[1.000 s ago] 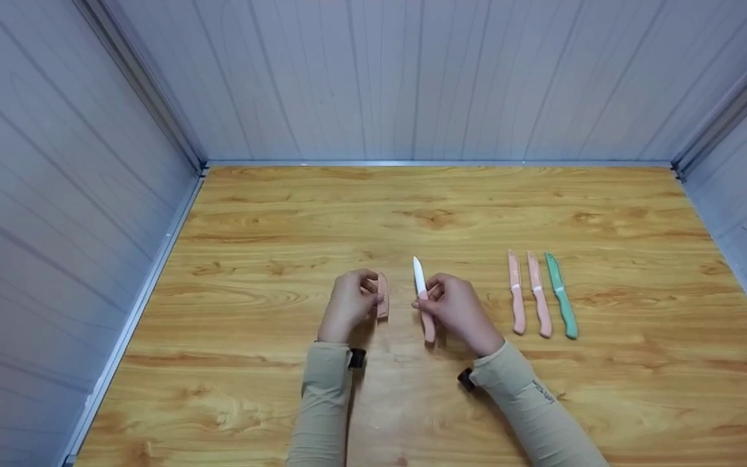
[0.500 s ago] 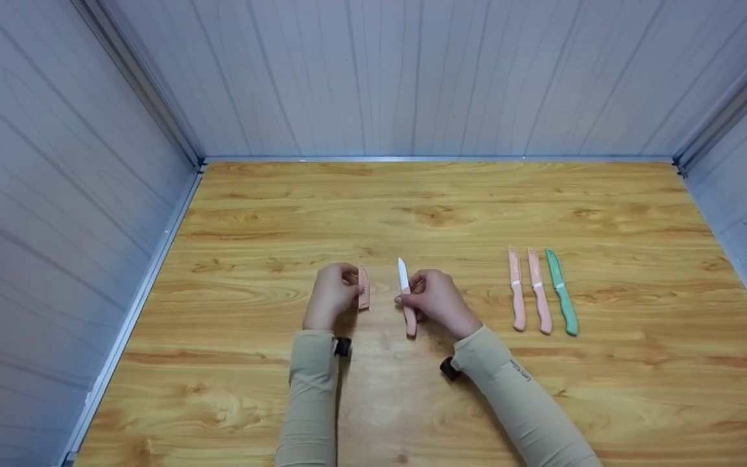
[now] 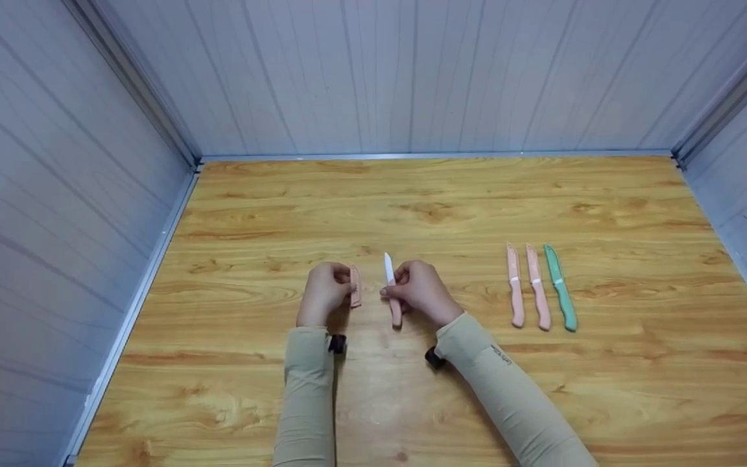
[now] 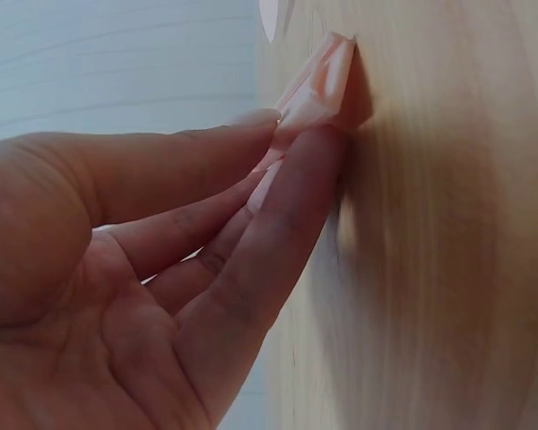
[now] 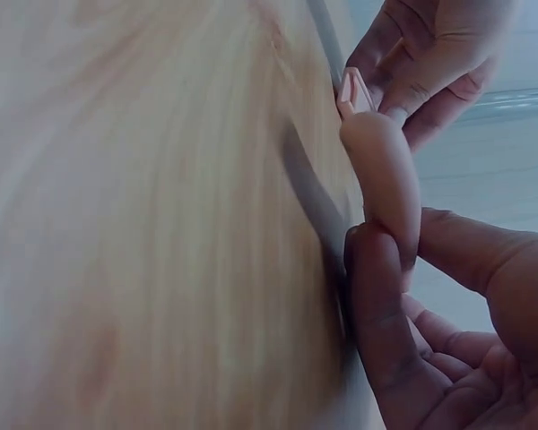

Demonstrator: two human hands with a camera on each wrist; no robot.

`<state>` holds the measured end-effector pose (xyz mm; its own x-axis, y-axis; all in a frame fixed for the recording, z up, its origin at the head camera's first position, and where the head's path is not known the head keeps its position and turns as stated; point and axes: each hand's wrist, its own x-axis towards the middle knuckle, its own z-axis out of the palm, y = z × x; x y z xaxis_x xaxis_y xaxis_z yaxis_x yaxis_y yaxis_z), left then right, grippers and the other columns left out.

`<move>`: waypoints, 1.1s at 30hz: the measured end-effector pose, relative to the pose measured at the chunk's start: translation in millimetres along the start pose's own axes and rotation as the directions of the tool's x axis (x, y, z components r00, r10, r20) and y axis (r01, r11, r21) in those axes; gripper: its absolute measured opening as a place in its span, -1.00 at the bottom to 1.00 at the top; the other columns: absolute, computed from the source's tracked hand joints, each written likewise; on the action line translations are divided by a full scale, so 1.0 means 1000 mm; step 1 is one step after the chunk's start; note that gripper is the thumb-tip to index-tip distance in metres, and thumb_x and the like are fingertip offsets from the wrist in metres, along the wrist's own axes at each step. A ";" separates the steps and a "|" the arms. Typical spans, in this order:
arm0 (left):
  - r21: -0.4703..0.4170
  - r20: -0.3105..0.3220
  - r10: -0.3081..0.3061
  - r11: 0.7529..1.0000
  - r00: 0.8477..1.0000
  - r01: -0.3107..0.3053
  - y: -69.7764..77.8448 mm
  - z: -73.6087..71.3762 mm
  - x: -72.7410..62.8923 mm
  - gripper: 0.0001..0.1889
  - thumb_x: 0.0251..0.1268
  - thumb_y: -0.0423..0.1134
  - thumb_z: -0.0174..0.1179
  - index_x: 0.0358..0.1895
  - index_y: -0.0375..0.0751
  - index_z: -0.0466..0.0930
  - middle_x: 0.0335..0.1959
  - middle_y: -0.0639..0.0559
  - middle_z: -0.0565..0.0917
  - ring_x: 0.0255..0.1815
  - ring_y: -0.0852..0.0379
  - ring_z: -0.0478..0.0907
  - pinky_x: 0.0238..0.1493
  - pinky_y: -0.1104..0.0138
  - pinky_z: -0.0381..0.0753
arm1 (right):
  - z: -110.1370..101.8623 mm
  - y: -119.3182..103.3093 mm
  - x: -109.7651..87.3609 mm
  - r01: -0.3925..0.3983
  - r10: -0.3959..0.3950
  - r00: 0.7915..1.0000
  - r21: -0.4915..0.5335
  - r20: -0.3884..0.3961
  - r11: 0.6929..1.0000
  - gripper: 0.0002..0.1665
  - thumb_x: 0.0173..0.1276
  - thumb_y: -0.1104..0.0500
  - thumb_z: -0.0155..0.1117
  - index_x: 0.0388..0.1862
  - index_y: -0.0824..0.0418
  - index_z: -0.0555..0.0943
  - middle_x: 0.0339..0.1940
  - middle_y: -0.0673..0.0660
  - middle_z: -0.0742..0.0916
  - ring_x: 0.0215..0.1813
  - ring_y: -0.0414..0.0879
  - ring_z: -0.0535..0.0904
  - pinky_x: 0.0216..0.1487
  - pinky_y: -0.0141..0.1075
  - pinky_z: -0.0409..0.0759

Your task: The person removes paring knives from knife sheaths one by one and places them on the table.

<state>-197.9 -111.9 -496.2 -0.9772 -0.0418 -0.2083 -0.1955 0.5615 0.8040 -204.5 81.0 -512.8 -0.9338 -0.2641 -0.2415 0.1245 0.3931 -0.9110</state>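
My left hand pinches a pink knife sheath between thumb and fingers, close over the table. In the left wrist view the slotted open end of the sheath shows past the fingertips. To its right, my right hand holds a small knife by its pink handle, the bare white blade pointing away from me. Sheath and knife stand side by side, a short gap apart. In the right wrist view the curved handle sticks out above the thumb and fingers, with the left hand behind it.
On the right of the wooden table lie two pink sheathed knives, the left one and the middle one, beside a green sheathed knife. Pale panel walls enclose the table at the back and both sides.
Both hands have shifted left, carrying the sheath and the knife. The gap between the two has narrowed slightly. The three knives on the right stay lying in their row.
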 end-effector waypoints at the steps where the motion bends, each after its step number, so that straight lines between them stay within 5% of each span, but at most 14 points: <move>1: 0.003 -0.006 -0.005 1.000 1.000 0.005 0.001 0.000 0.000 -0.75 0.16 -0.54 0.18 -0.07 -0.44 0.63 -0.34 -0.13 0.62 -0.29 0.03 0.55 -0.25 0.25 0.58 | 0.002 -0.001 0.001 0.005 -0.005 1.000 0.002 0.003 1.000 -0.78 0.16 0.27 0.44 -0.31 0.35 0.58 -0.52 0.16 0.69 -0.58 -0.10 0.64 -0.55 -0.23 0.64; 12: -0.054 -0.024 -0.036 0.998 0.999 0.035 0.002 0.004 0.001 -0.75 0.11 -0.57 0.18 -0.10 -0.44 0.64 -0.37 -0.15 0.62 -0.39 0.09 0.53 -0.37 0.34 0.56 | 0.010 -0.007 0.010 0.004 -0.005 1.000 -0.039 -0.026 0.999 -0.76 0.09 0.26 0.50 -0.38 0.32 0.59 -0.57 0.12 0.69 -0.62 -0.10 0.62 -0.56 -0.23 0.64; 33: -0.014 -0.115 -0.003 1.000 0.993 0.002 -0.005 0.012 -0.001 -0.81 0.09 -0.56 0.25 -0.19 -0.40 0.65 -0.43 -0.09 0.61 -0.40 0.08 0.52 -0.35 0.29 0.54 | 0.012 -0.003 0.008 0.031 -0.044 0.996 -0.156 -0.082 0.987 -0.69 0.07 0.22 0.52 -0.39 0.31 0.53 -0.58 0.08 0.66 -0.64 -0.14 0.57 -0.64 -0.30 0.55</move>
<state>-194.7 -105.1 -506.6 -0.9796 -0.1384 -0.1455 -0.1982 0.5500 0.8113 -208.4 66.9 -515.8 -0.9627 -0.2081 -0.1729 0.0417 0.5173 -0.8548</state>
